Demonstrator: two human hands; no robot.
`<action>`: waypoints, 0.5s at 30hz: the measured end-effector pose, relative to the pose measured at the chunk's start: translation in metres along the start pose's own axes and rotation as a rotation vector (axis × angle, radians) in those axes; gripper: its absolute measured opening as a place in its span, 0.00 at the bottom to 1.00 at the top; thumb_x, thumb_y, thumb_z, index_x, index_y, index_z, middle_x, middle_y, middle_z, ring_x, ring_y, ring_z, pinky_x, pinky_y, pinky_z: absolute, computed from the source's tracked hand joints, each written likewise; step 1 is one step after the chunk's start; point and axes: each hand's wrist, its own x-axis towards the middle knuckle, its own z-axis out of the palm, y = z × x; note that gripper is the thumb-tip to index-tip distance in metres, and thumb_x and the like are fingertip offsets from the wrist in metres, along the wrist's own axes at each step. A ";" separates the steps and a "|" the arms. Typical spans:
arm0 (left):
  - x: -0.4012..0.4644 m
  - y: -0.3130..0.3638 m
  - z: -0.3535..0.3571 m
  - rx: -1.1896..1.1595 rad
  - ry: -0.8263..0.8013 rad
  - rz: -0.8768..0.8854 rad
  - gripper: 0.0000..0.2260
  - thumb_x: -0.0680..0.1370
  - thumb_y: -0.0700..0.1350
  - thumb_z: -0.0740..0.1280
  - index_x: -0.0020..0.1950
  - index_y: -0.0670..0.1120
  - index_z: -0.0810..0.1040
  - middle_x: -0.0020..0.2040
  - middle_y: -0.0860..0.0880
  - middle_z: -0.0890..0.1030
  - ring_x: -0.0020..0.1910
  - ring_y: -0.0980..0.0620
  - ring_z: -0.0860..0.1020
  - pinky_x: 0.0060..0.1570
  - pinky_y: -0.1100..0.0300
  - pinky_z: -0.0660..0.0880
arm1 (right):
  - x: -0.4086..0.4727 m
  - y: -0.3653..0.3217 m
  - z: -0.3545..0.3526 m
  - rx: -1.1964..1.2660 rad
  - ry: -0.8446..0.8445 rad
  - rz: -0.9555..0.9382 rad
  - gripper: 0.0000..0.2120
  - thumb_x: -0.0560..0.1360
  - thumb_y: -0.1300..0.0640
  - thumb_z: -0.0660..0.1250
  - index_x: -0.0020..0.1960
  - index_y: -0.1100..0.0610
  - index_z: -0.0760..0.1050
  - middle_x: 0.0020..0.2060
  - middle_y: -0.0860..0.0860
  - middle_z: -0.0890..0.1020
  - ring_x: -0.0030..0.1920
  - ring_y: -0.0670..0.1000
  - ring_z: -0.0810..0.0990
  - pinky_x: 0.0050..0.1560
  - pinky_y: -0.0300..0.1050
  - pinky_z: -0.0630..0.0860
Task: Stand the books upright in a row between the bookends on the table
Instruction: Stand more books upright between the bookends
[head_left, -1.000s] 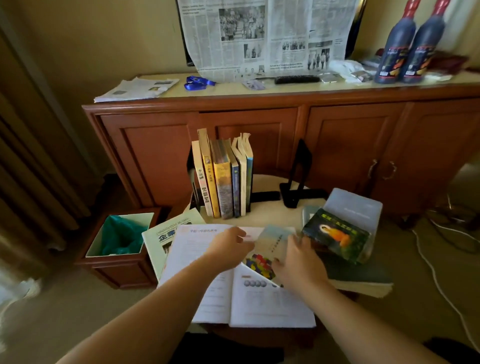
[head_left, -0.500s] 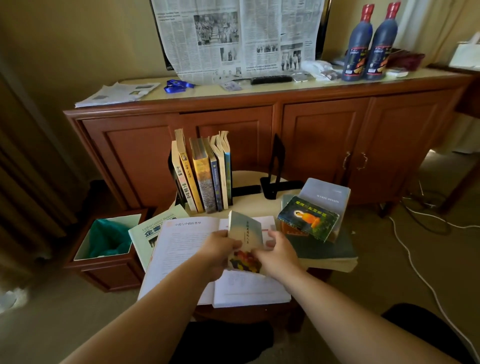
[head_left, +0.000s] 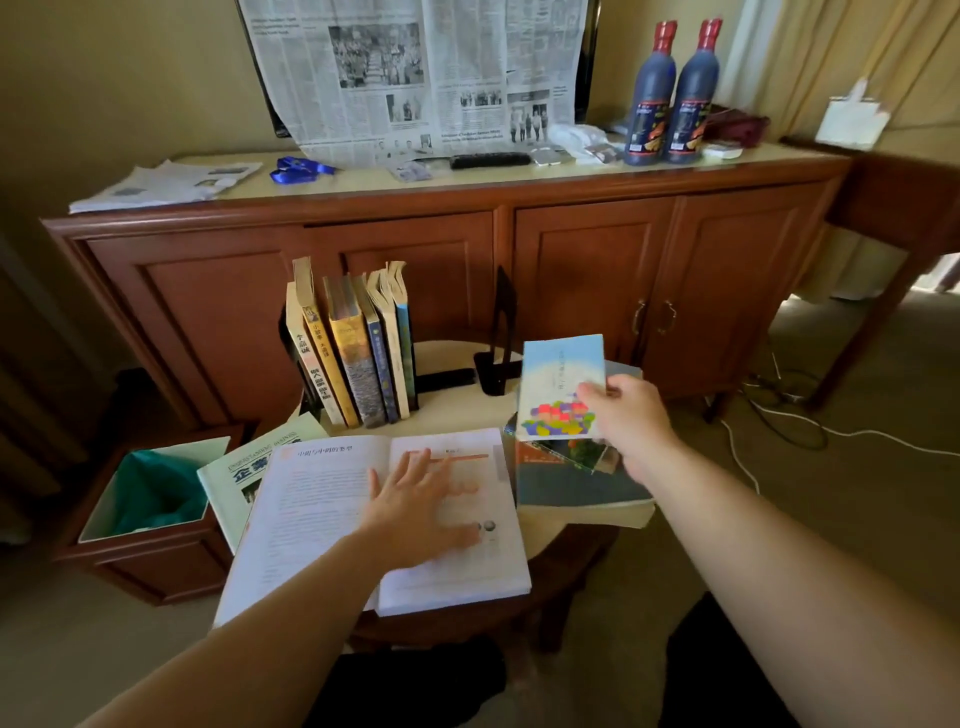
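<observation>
The right hand (head_left: 626, 415) pinches the small blue book (head_left: 558, 387) by its right edge, held upright above the stacked books (head_left: 576, 483). The left hand (head_left: 415, 499) lies flat, fingers spread, on the open book (head_left: 322, 519). The free slot lies left of the held book, between the upright row (head_left: 353, 348) and the right bookend (head_left: 501, 338); the right hand is nearer to it.

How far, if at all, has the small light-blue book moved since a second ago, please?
Yes. The small light-blue book has left the open book, where both hands held it, and now the right hand holds it above the stack on the right, nearer the black bookend.
</observation>
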 end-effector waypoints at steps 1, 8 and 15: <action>0.000 -0.003 0.005 0.080 -0.038 0.016 0.47 0.74 0.79 0.57 0.86 0.59 0.44 0.86 0.51 0.39 0.84 0.47 0.36 0.77 0.35 0.31 | 0.008 0.004 -0.005 -0.037 0.019 0.014 0.09 0.82 0.49 0.70 0.54 0.55 0.78 0.48 0.51 0.85 0.45 0.50 0.86 0.46 0.53 0.85; -0.005 -0.002 0.009 0.130 -0.055 0.004 0.46 0.75 0.79 0.53 0.85 0.59 0.42 0.86 0.52 0.37 0.83 0.46 0.33 0.80 0.35 0.34 | 0.033 0.049 -0.007 -0.626 0.062 -0.037 0.19 0.79 0.38 0.70 0.51 0.55 0.77 0.48 0.52 0.84 0.39 0.48 0.83 0.32 0.43 0.78; -0.029 -0.020 0.007 -0.018 0.111 -0.231 0.38 0.79 0.73 0.56 0.84 0.57 0.56 0.87 0.50 0.48 0.85 0.47 0.43 0.81 0.39 0.38 | -0.018 0.038 0.021 -0.524 0.198 -0.574 0.14 0.80 0.48 0.72 0.58 0.55 0.72 0.55 0.54 0.78 0.50 0.51 0.80 0.34 0.44 0.80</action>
